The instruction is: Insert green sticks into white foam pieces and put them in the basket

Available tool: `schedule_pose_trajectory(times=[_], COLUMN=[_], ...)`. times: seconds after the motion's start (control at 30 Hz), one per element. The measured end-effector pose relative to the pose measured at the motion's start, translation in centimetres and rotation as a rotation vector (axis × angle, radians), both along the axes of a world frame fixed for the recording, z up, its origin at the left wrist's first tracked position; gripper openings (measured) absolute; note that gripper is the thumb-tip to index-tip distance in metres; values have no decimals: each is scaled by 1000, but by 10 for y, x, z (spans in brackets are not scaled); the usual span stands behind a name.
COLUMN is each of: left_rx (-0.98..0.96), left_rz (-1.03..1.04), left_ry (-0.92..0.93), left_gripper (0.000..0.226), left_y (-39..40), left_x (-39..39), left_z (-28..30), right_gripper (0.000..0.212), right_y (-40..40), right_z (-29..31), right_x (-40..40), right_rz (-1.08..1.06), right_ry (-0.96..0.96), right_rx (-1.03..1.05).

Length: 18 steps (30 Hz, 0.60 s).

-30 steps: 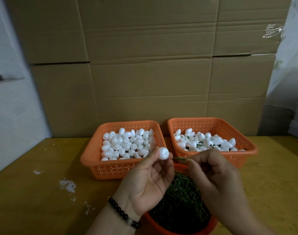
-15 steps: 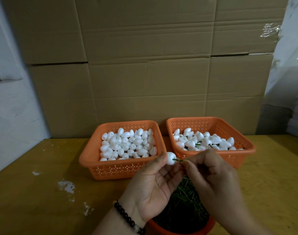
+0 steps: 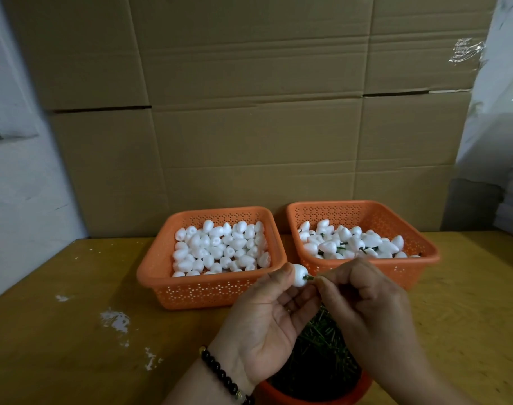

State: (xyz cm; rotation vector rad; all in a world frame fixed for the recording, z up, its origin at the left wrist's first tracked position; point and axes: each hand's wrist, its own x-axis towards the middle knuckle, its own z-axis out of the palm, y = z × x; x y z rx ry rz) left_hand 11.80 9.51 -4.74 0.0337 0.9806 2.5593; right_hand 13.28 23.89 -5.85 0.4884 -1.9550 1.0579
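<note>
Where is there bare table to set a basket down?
Left of the left basket, toward the wall, bare but for white flecks; also right of the right basket. The middle is crowded: both hands over the stick bowl.

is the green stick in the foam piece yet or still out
In, at least partly. The green stick runs from the right hand into the foam piece held by the left hand; its depth cannot be told.
</note>
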Motion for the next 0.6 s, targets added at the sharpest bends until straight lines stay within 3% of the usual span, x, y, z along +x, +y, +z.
schedule_pose_trajectory(times=[0.6], left_rx=[-16], left_rz=[15], left_ry=[-10], left_gripper=[9], left_y=[2], left_x=[1], left_z=[0], right_gripper=[8], right_y=[0], right_z=[1], right_x=[0], right_rz=[20], right_ry=[-25], right_rx=[3])
